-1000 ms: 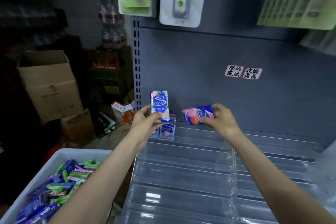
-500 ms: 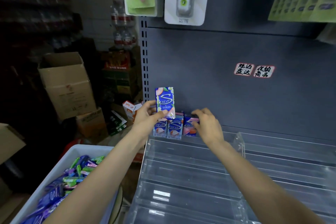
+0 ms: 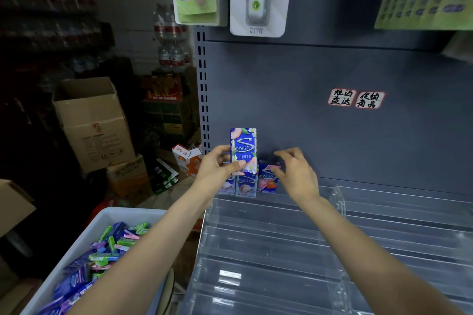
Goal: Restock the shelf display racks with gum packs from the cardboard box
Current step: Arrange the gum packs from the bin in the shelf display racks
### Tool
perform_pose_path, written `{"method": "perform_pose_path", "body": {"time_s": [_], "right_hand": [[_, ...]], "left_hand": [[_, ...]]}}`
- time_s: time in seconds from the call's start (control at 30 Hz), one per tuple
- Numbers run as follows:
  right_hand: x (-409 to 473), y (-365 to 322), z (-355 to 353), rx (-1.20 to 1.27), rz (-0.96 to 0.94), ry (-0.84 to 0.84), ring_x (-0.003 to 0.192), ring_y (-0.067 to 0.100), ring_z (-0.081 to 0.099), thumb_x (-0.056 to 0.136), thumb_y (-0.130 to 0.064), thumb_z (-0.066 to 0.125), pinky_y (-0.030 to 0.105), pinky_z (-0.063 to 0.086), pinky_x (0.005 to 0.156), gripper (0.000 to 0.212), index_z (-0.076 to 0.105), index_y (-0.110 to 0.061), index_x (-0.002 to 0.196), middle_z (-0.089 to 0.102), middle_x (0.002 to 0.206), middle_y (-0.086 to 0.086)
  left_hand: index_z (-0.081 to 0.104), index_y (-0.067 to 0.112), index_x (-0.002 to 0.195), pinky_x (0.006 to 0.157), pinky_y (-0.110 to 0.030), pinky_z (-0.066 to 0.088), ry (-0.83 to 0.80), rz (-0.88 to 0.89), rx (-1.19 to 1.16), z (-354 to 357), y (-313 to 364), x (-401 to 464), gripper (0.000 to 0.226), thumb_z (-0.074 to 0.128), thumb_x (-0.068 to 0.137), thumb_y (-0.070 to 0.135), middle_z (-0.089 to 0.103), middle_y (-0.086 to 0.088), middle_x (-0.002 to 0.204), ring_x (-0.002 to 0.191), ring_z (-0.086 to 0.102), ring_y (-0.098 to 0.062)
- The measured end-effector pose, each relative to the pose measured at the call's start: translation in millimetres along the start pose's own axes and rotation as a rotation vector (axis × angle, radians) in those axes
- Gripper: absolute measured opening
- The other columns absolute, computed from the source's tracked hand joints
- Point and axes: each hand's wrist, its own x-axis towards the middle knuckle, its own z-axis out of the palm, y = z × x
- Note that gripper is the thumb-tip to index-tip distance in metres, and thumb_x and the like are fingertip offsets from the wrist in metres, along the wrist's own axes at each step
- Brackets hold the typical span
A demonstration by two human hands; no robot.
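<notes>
Head view. The left hand [image 3: 217, 166] held one upright gum pack [image 3: 243, 147] above the back row of the clear display rack [image 3: 268, 245], at the rack's back left corner. Thumb and fingers [image 3: 236, 165] were curled round the lower end of the pack; most of its printed face stood free above the grip. Below it, three placed packs [image 3: 267, 179] stood side by side in the back row against the grey shelf back panel [image 3: 332, 135]. The leftmost was largely hidden behind the left hand.

The right hand [image 3: 297, 174] hovered at the rightmost placed pack with its fingers loosely bent and spread. It gripped nothing; whether the fingertips touched that pack could not be determined. The remaining rows of the rack, toward its front edge, held no packs. A white bin [image 3: 84, 235] holding loose gum packs stood just beside the rack's front left corner. Brown cardboard boxes [image 3: 92, 123] stood well apart on the left.

Hazards, as judged:
- The held pack was gripped low, so it could pivot or slip on lowering.
- Lowered directly, it would land on the standing packs and could topple them; the free slot lay to their right.
- The right hand, being close to the row, could knock the end pack over.
</notes>
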Motion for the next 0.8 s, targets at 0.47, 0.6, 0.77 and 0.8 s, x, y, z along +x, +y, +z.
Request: {"method": "perform_pose_path", "body": {"time_s": [0.47, 0.6, 0.77, 0.8], "right_hand": [[12.6, -0.4, -45.3, 0.948, -0.039, -0.105, 0.079, 0.009, 0.065, 0.084, -0.002, 0.066, 0.023, 0.054, 0.066, 0.031, 0.060, -0.022, 0.106, 0.067, 0.095, 0.006], [15.8, 18.1, -39.2, 0.763, 0.055, -0.002, 0.093, 0.024, 0.065, 0.080, -0.003, 0.071, 0.041, 0.055, 0.080, 0.028, 0.060, -0.018, 0.100, 0.065, 0.097, 0.005], [12.2, 15.2, -17.0, 0.535, -0.036, 0.028, 0.081, 0.014, 0.055, 0.078, -0.004, 0.073, 0.017, 0.043, 0.071, 0.023, 0.066, -0.012, 0.098, 0.063, 0.097, 0.004], [11.0, 13.3, -11.3, 0.499, -0.060, 0.032, 0.084, 0.013, 0.054, 0.077, -0.004, 0.073, 0.012, 0.039, 0.070, 0.025, 0.067, -0.011, 0.100, 0.062, 0.099, 0.004]], "left_hand": [[0.055, 0.014, 0.112, 0.075, -0.017, 0.052, -0.228, 0.208, 0.334, 34.9, 8.4, 3.6, 0.034, 0.071, 0.082, 0.013, 0.064, 0.000, 0.100, 0.094, 0.063, -0.017], [0.039, 0.017, 0.140, 0.099, -0.031, 0.041, -0.044, 0.482, 1.190, 15.4, 2.4, 8.8, 0.053, 0.057, 0.092, 0.030, 0.047, 0.000, 0.136, 0.123, 0.044, -0.017], [0.028, 0.025, 0.147, 0.107, -0.034, 0.033, -0.080, 0.435, 1.358, 5.8, -7.4, 18.8, 0.054, 0.048, 0.097, 0.031, 0.034, 0.004, 0.149, 0.134, 0.034, -0.018], [0.029, 0.025, 0.146, 0.106, -0.035, 0.033, -0.102, 0.419, 1.372, 5.6, -8.5, 19.4, 0.053, 0.048, 0.097, 0.031, 0.034, 0.003, 0.149, 0.133, 0.035, -0.019]]}}
